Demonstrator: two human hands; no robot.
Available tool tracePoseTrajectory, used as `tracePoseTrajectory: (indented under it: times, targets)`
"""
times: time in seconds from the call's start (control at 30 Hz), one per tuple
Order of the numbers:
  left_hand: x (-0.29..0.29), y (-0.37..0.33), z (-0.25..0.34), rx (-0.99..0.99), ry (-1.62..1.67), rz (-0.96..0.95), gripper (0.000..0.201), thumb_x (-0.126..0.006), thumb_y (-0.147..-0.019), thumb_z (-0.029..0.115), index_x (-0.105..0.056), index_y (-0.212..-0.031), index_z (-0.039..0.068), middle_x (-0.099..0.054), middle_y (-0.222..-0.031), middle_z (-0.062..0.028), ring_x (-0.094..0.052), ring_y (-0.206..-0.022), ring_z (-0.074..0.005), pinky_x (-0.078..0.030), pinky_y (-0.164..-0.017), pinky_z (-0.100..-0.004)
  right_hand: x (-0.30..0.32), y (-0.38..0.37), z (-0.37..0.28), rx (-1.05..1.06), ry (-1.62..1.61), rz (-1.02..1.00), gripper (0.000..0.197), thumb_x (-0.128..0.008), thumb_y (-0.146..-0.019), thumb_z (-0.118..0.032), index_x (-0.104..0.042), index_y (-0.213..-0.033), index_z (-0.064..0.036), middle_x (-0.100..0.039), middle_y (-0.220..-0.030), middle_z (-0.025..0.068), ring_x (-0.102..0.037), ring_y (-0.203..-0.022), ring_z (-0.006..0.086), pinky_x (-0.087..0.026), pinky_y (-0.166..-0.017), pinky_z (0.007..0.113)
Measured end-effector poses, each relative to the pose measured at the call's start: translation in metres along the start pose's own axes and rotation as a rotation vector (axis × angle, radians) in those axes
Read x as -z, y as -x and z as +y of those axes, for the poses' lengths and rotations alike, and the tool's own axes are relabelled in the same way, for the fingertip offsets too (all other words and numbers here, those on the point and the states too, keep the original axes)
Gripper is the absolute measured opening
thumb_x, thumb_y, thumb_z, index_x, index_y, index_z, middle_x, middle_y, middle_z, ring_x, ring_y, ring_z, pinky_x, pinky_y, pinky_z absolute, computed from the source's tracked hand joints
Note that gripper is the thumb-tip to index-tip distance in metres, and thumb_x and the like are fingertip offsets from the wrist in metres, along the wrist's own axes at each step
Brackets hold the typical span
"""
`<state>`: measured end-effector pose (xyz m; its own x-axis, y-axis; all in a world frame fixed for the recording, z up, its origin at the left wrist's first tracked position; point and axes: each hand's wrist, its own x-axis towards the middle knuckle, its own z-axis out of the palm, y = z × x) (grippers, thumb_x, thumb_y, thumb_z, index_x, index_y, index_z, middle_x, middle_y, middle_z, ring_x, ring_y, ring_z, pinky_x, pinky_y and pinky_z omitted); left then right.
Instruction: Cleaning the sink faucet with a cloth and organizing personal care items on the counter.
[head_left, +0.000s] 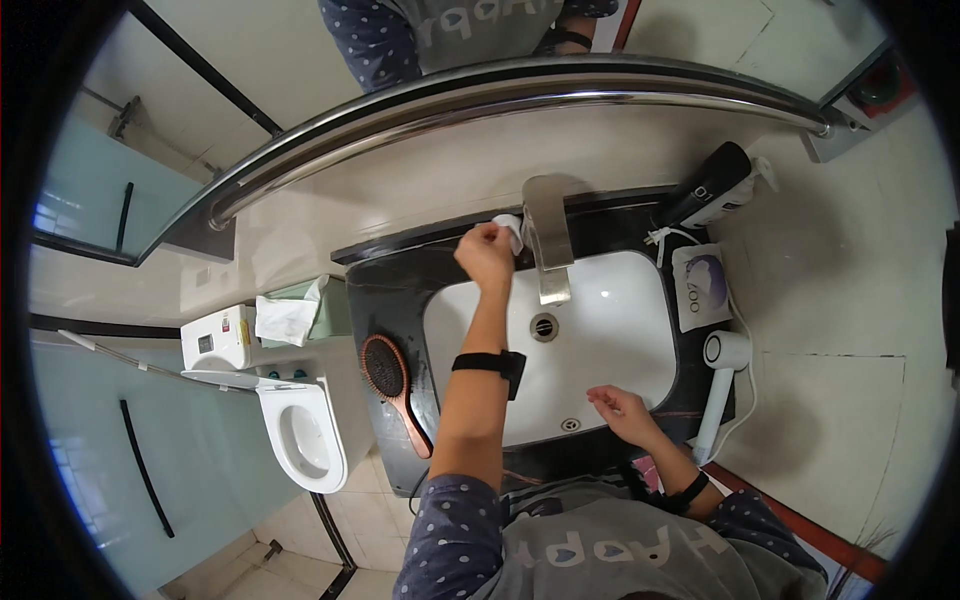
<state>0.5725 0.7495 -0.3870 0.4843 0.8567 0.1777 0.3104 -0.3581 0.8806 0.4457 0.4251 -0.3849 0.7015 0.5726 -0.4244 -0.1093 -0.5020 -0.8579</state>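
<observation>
My left hand [486, 256] reaches across the white sink [620, 370] to the back of the counter. Its fingers are closed on a crumpled white tissue [508, 228], which lies against the left side of the metal faucet [546, 235]. Part of the tissue is hidden by the fingers. Over the front right of the basin hovers my right hand [620, 412], holding nothing, its fingers loosely stretched out toward the left. The drain [544, 327] shows below the faucet's spout.
A paddle hairbrush [388, 372] lies left of the basin on the black counter [385, 290]. To the right are a white hair dryer [722, 370] with its cord, a pale packet [700, 288] and a black bottle [705, 185]. A toilet [305, 440] stands at left; a mirror rail [600, 98] runs above.
</observation>
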Motion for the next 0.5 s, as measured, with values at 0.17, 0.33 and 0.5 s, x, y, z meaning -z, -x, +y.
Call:
tracePoseTrajectory:
  times: [0.17,0.33,0.5]
  targets:
    - [0.050,-0.036,-0.060,0.234,0.233,0.250,0.014,-0.075,-0.065,0.015,-0.070,-0.068,0.002,-0.066,-0.061,-0.0111,-0.064,-0.052,-0.0217,-0.051,-0.056,-0.0339,0.014,-0.004,-0.006,0.024,0.001,0.043,0.023,-0.057,-0.093,-0.013,-0.063,-0.113,-0.0024,-0.069,-0.103,0.0104,-0.066,-0.096,0.0190,-0.050,-0.084,0.031]
    - [0.024,-0.022,-0.024,0.012,-0.080,0.079,0.012,-0.073,-0.065,0.014,-0.072,-0.069,0.003,-0.067,-0.063,-0.0136,-0.065,-0.054,-0.0247,-0.051,-0.057,-0.0338,0.011,-0.002,-0.004,-0.004,-0.005,0.013,0.023,-0.055,-0.095,-0.010,-0.061,-0.114,0.0001,-0.068,-0.102,0.0088,-0.064,-0.096,0.0147,-0.050,-0.085,0.028]
    - [0.020,-0.012,-0.007,0.027,-0.204,-0.085,0.017,-0.072,-0.068,0.020,-0.074,-0.079,0.007,-0.069,-0.072,-0.0126,-0.068,-0.068,-0.0288,-0.054,-0.069,-0.0346,0.005,-0.001,-0.027,0.047,-0.042,-0.024,0.023,-0.057,-0.093,-0.012,-0.063,-0.113,-0.0031,-0.070,-0.103,0.0091,-0.066,-0.099,0.0182,-0.050,-0.085,0.032]
